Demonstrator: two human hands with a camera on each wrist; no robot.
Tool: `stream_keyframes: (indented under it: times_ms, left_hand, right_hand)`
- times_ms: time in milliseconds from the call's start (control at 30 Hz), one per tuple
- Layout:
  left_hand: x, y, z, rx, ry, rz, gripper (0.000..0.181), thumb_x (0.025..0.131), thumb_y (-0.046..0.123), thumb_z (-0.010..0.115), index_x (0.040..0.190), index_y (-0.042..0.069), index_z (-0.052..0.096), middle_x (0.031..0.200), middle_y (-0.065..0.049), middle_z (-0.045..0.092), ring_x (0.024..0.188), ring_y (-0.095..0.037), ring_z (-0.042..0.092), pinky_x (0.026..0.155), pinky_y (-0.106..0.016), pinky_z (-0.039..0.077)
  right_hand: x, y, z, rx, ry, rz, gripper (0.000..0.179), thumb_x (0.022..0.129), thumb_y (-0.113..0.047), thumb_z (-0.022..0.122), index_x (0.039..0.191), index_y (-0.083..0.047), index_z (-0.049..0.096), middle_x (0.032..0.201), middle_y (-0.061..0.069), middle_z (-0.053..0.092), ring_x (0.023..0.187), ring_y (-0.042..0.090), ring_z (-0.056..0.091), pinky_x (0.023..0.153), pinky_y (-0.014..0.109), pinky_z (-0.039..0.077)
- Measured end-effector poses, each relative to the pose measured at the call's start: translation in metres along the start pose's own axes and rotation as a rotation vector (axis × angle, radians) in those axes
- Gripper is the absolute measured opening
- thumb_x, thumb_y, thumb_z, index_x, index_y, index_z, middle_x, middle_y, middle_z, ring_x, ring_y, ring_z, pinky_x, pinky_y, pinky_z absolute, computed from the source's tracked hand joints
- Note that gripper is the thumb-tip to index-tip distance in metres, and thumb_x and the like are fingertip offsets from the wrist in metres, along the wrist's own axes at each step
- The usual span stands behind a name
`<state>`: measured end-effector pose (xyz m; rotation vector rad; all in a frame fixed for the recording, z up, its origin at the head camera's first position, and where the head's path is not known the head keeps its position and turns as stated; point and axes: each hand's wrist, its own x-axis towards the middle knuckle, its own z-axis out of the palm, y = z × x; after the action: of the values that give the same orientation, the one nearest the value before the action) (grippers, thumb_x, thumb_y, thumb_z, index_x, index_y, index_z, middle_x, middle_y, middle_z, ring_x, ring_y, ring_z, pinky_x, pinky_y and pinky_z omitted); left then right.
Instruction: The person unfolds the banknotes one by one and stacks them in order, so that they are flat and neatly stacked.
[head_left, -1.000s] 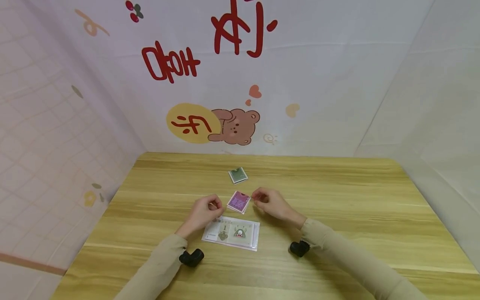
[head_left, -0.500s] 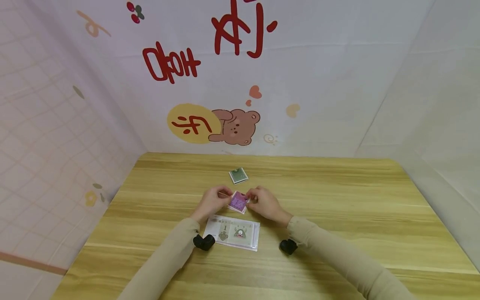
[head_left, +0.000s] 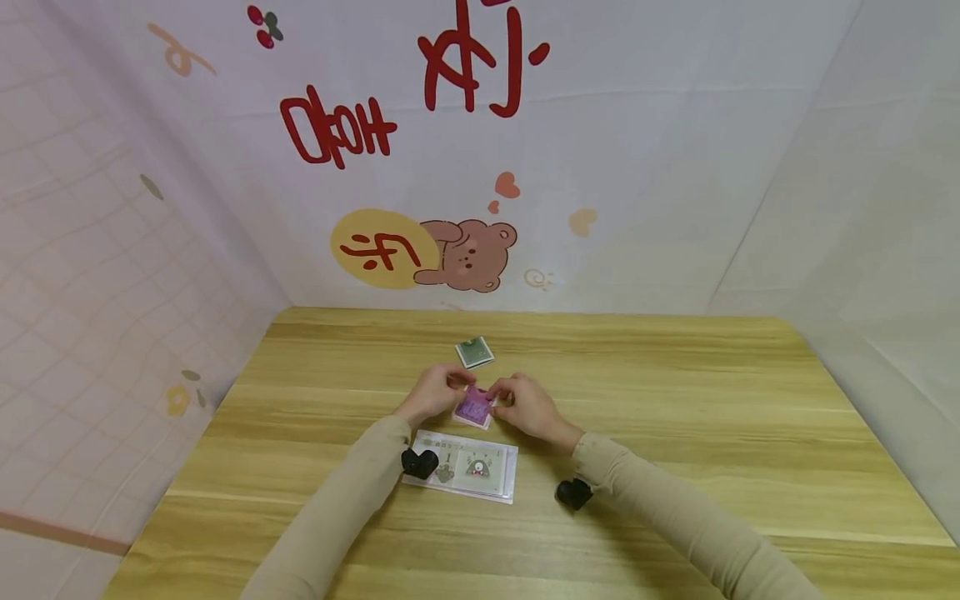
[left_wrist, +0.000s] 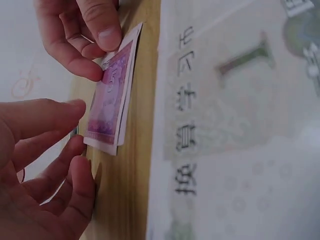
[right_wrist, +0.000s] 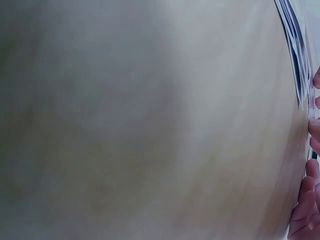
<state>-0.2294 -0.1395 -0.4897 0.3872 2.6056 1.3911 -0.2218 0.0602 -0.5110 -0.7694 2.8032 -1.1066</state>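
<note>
A folded purple play banknote lies on the wooden table between the two hands. My left hand is at its far left corner; in the left wrist view the thumb and index finger are spread apart beside the note's edge. From the other side my right hand holds the note's right edge between thumb and finger, as the left wrist view shows. In front of them lies a small flat stack of larger play banknotes, the top one marked 1, partly covered by the left wrist camera.
A folded green play banknote lies just beyond the purple one. The wooden table reaches back to a white printed cloth. Black wrist cameras hang under both sleeves.
Both hands have come in to the purple note, the left moving forward and right from above the stack, the right moving slightly left. The notes lie nearly where they were.
</note>
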Motion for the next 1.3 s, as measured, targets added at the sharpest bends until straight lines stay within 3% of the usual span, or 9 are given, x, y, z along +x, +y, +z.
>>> stream_keyframes:
  times_ms: [200, 433, 567, 767, 967, 1133, 1300]
  left_hand:
    - [0.002, -0.001, 0.001, -0.010, -0.054, 0.044, 0.019, 0.077, -0.011, 0.066, 0.095, -0.006, 0.067, 0.087, -0.016, 0.066, 0.075, -0.017, 0.053, 0.068, -0.026, 0.042]
    - [0.003, 0.001, 0.001, -0.095, -0.051, 0.017, 0.011, 0.077, -0.017, 0.061, 0.084, -0.008, 0.063, 0.073, -0.007, 0.058, 0.070, -0.015, 0.050, 0.065, -0.025, 0.041]
    - [0.003, -0.001, 0.001, -0.155, -0.045, 0.000, 0.011, 0.078, -0.016, 0.061, 0.084, -0.007, 0.064, 0.074, -0.003, 0.058, 0.071, -0.015, 0.051, 0.066, -0.025, 0.042]
    - [0.000, 0.000, 0.000, -0.291, 0.033, -0.025, 0.011, 0.078, -0.015, 0.063, 0.087, -0.008, 0.064, 0.078, -0.004, 0.060, 0.074, -0.016, 0.052, 0.069, -0.027, 0.042]
    - [-0.003, 0.010, -0.001, -0.426, 0.118, -0.060, 0.012, 0.080, -0.016, 0.060, 0.091, -0.013, 0.060, 0.081, -0.007, 0.056, 0.075, -0.014, 0.050, 0.072, -0.027, 0.045]
    - [-0.006, 0.019, 0.003, -0.576, 0.173, -0.090, 0.012, 0.082, -0.018, 0.056, 0.093, -0.016, 0.056, 0.081, -0.007, 0.050, 0.076, -0.014, 0.051, 0.071, -0.028, 0.052]
    - [-0.006, 0.022, 0.010, -0.662, 0.227, -0.099, 0.013, 0.081, -0.019, 0.055, 0.094, -0.017, 0.056, 0.080, -0.006, 0.049, 0.076, -0.014, 0.051, 0.069, -0.024, 0.052]
  right_hand:
    - [-0.001, -0.002, -0.002, -0.006, -0.010, 0.010, 0.019, 0.077, -0.006, 0.077, 0.095, -0.009, 0.072, 0.084, 0.002, 0.057, 0.075, 0.016, 0.051, 0.064, 0.031, 0.043]
    - [-0.002, 0.000, -0.001, 0.011, -0.007, -0.005, 0.019, 0.077, -0.006, 0.076, 0.095, -0.008, 0.071, 0.085, 0.004, 0.057, 0.075, 0.016, 0.051, 0.065, 0.031, 0.043]
    - [-0.004, 0.004, -0.002, 0.088, -0.002, -0.046, 0.018, 0.079, -0.002, 0.073, 0.096, -0.004, 0.069, 0.087, 0.006, 0.059, 0.076, 0.017, 0.053, 0.068, 0.030, 0.046]
    - [-0.013, 0.003, -0.012, 0.263, -0.013, -0.064, 0.016, 0.083, 0.005, 0.065, 0.099, 0.004, 0.065, 0.094, 0.013, 0.065, 0.085, 0.023, 0.062, 0.077, 0.034, 0.052]
    - [-0.022, 0.002, -0.018, 0.344, 0.017, -0.040, 0.014, 0.085, 0.005, 0.065, 0.099, 0.005, 0.064, 0.095, 0.014, 0.067, 0.088, 0.026, 0.064, 0.079, 0.034, 0.053]
    - [-0.028, -0.002, -0.021, 0.469, 0.072, 0.036, 0.017, 0.084, 0.006, 0.065, 0.100, 0.004, 0.062, 0.093, 0.014, 0.067, 0.085, 0.031, 0.065, 0.072, 0.033, 0.055]
    - [-0.031, -0.008, -0.023, 0.654, 0.148, 0.124, 0.022, 0.084, 0.008, 0.064, 0.105, 0.010, 0.057, 0.094, 0.021, 0.063, 0.084, 0.039, 0.066, 0.068, 0.043, 0.056]
